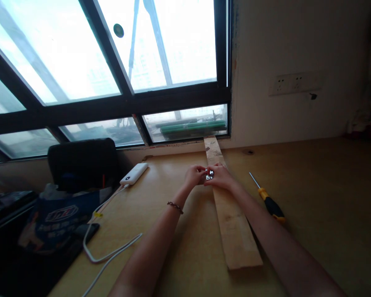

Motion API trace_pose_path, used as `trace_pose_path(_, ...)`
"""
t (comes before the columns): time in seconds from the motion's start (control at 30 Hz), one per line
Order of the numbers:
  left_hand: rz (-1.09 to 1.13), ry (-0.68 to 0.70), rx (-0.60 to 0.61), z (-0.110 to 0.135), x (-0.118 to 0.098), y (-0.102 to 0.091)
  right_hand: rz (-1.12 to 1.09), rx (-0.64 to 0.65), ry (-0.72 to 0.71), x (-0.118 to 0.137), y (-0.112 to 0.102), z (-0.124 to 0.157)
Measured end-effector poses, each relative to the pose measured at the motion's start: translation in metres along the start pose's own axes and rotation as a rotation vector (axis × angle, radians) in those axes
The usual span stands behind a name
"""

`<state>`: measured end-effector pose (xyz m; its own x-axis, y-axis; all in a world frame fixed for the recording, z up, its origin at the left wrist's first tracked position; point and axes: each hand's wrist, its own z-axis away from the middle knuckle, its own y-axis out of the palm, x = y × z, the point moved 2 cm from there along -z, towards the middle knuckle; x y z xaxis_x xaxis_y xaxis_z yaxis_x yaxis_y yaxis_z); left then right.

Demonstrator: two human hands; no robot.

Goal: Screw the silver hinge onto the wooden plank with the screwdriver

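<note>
Lying flat on the table (321, 214), a plank (235, 231) has its long axis running away from the viewer to the wall under the window, its far end leaning slightly left. A white cable (111, 253) loops across the table at left. A screwdriver (270, 204) lies just right of the plank and apart from it, with its yellow-and-black handle nearer and its shaft pointing away and to the left.

Both forearms stretch out over the plank; a bracelet (175, 207) circles the left wrist. The left hand (194, 176) and the right hand (220, 176) meet above the plank's far part, fingers curled, each pinching one side of a small metal piece (209, 175). The piece sits in the gap between the two sets of fingertips, over the wood; contact with the plank cannot be told. Its long axis and heading are too small to make out. It is bright and silvery with dark spots.

Further left lies a white power bank (134, 173). Beyond are the window (160, 49) and a wall socket (295, 83).
</note>
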<state>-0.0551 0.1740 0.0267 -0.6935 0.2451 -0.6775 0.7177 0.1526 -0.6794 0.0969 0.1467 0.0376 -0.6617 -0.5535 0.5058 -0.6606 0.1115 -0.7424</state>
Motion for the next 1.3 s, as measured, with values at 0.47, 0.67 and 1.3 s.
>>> trace_pose_path(0.47,-0.024,0.021,-0.124,0.010,-0.010,0.003,-0.008,-0.013,0.011,-0.002,0.003,-0.001)
trace_pose_path(0.67,-0.108,0.117,-0.193,0.017,-0.017,0.002,-0.004,-0.012,-0.004,-0.004,0.004,-0.002)
trace_pose_path(1.3,-0.017,-0.026,-0.176,0.015,-0.014,0.002,0.012,-0.014,-0.028,-0.005,0.006,-0.002)
